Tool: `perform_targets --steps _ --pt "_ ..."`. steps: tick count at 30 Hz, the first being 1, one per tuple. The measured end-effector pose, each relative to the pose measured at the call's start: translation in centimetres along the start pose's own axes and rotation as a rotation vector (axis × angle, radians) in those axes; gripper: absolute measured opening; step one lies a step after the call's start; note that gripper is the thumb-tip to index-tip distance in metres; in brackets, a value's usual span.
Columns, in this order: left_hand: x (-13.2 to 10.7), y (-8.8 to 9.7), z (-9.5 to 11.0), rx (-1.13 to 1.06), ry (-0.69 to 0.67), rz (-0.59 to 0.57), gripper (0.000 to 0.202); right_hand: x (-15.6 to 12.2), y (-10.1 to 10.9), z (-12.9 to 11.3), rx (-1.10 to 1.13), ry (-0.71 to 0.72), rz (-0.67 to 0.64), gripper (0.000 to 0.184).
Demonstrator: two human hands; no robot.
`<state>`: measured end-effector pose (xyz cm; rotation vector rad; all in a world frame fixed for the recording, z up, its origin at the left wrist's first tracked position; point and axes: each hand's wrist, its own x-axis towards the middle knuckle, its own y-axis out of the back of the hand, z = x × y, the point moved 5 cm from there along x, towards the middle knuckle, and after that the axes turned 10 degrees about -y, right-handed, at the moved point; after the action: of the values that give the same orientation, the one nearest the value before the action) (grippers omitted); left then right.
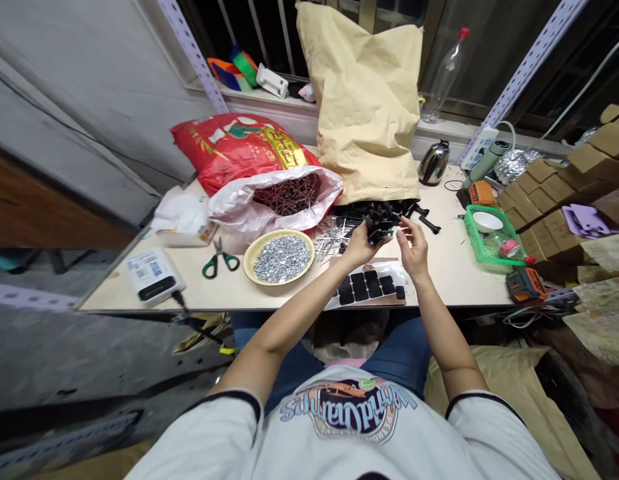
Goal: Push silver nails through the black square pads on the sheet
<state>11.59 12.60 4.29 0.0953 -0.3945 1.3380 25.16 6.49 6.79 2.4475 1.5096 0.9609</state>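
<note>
Bowl of small silvery fasteners [279, 257] stood at left, near my elbow's path. My left hand [358, 248] clutched a bunch of black plastic parts [380, 224] above the table [454, 267]; my right hand [413, 247] pinched its edge. A loose grip risked parts dropping onto the black squares [367, 287] below.

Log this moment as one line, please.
left hand: holds black plastic parts | right hand: fingers at same parts | below: sheet of black pads | nearby: bowl of small metal pieces
</note>
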Motion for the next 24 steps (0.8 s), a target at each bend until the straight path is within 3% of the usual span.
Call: perform_targets --steps 5,11,18,24 --pt "-0.3 -0.5 -0.4 0.032 0.000 0.056 0.043 0.6 3.0 -0.4 -0.018 0.054 0.127 0.037" --pt "-1.1 -0.5 -0.9 -0.028 0.035 0.098 0.035 -0.3 1.7 1.7 -0.013 -0.072 0.038 0.036" --pt "-0.8 -0.8 -0.6 -0.131 0.035 0.182 0.038 -0.9 1.7 0.4 -0.088 0.034 -0.001 0.031" --pt "-0.9 -1.9 0.5 -0.237 0.043 0.120 0.034 -1.0 2.3 0.6 -0.053 -0.008 -0.010 0.030"
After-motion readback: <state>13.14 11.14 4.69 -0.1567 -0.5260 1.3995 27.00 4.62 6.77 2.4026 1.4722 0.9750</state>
